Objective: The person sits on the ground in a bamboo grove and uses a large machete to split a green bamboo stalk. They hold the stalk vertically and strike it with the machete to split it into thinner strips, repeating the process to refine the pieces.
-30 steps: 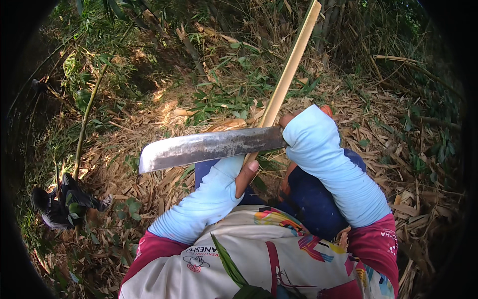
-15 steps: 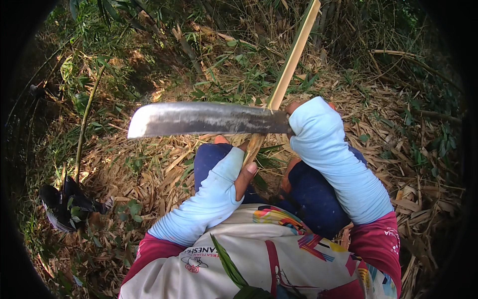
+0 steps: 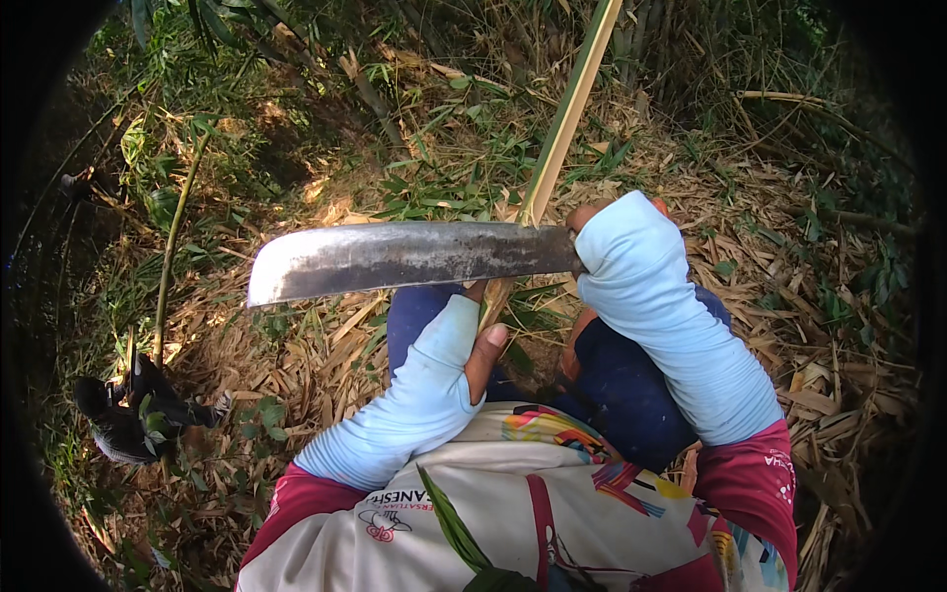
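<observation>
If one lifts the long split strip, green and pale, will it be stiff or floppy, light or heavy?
The split strip is probably stiff, since it runs nearly straight beyond the machete. It may be light for its length, as it looks narrow and the left hand holds its lower part.

The forest floor is strewn with dry, straw-coloured leaf litter, dappled by sunlight left of centre. The far side is bordered by a bamboo thicket, shaded at right; a slender stem is seen at left.
</observation>
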Tool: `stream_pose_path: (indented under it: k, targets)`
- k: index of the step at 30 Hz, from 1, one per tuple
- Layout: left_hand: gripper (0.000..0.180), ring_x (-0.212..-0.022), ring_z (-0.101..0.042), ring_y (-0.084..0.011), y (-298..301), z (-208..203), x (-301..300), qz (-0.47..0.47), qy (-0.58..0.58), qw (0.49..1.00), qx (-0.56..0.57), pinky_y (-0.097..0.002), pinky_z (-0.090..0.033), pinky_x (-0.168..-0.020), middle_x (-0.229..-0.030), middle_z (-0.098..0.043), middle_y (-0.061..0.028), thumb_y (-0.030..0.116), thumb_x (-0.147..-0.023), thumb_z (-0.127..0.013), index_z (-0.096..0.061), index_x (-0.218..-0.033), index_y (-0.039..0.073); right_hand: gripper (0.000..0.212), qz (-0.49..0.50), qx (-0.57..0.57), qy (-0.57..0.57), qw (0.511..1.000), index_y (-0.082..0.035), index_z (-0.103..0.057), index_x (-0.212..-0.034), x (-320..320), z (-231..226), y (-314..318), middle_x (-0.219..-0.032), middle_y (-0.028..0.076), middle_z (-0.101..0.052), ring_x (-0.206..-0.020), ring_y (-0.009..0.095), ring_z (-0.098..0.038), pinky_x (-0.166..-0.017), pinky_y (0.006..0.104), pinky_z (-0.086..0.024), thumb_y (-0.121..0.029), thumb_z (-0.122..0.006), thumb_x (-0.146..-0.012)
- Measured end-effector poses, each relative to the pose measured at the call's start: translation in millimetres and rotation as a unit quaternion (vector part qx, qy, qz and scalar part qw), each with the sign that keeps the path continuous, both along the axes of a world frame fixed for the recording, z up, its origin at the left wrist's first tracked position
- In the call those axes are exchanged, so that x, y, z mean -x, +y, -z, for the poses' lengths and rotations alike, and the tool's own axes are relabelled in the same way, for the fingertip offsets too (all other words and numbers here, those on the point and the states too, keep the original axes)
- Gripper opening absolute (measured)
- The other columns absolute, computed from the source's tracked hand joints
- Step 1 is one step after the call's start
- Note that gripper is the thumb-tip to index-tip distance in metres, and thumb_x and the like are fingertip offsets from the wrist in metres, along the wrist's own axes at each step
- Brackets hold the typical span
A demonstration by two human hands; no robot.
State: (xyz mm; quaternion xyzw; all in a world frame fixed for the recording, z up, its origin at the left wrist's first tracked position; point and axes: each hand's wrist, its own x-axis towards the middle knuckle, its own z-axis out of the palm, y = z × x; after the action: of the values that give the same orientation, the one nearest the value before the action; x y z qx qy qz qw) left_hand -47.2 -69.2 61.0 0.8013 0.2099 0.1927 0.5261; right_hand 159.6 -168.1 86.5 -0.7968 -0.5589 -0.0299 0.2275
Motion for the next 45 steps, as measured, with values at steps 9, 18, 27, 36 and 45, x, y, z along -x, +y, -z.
stream_pose_path:
  k: [9, 18, 27, 36, 45]
  targets:
    - [0.043, -0.104, -0.058, -0.0385, 2, 2, 3, 0.026, 0.051, 0.995, -0.079, -0.0364, -0.044, -0.094, -0.115, -0.059, -0.0244, 0.014, -0.099, -0.051, -0.046, -0.138, -0.002, 0.009, 0.004, -0.009, -0.044, 0.999, -0.013, -0.066, -0.087, 7, -3, -2, -0.071, 0.008, -0.065, -0.068, 0.03, -0.065, -0.071, 0.0444, -0.048, -0.017, -0.061, -0.08]
    - [0.043, -0.094, -0.058, -0.0355, 2, 1, 7, 0.035, 0.061, 0.992, -0.102, -0.0351, -0.045, -0.089, -0.109, -0.059, -0.0229, 0.015, -0.099, -0.051, -0.044, -0.137, -0.004, 0.01, 0.003, -0.042, -0.11, 0.993, -0.012, -0.064, -0.085, 9, 2, -3, -0.068, 0.006, -0.064, -0.066, 0.029, -0.064, -0.067, 0.0488, -0.045, -0.018, -0.063, -0.077]
    - [0.045, -0.1, -0.06, -0.0308, 2, 5, 7, 0.071, 0.023, 0.993, -0.095, -0.034, -0.045, -0.09, -0.112, -0.059, -0.0224, 0.016, -0.101, -0.048, -0.039, -0.141, -0.005, 0.013, 0.023, -0.088, -0.18, 0.979, -0.012, -0.062, -0.083, 2, 19, -4, -0.069, 0.008, -0.063, -0.066, 0.033, -0.063, -0.062, 0.0439, -0.045, -0.013, -0.067, -0.07]
    - [0.047, -0.105, -0.06, -0.0301, 2, 2, 4, 0.095, -0.012, 0.987, -0.125, -0.032, -0.045, -0.093, -0.114, -0.06, -0.0222, 0.011, -0.1, -0.05, -0.039, -0.142, -0.005, 0.015, 0.032, -0.045, -0.154, 0.987, -0.014, -0.063, -0.089, 2, 0, -13, -0.075, 0.005, -0.062, -0.075, 0.029, -0.062, -0.075, 0.0423, -0.047, -0.02, -0.065, -0.075]
    - [0.046, -0.101, -0.06, -0.0284, -1, -2, 8, 0.096, 0.048, 0.99, -0.089, -0.0319, -0.045, -0.09, -0.112, -0.06, -0.0214, 0.01, -0.099, -0.051, -0.04, -0.141, -0.005, 0.033, 0.178, 0.004, 0.005, 0.984, -0.011, -0.065, -0.102, -40, -29, -13, -0.086, 0.013, -0.067, -0.084, 0.034, -0.065, -0.075, 0.0396, -0.052, -0.014, -0.071, -0.07]
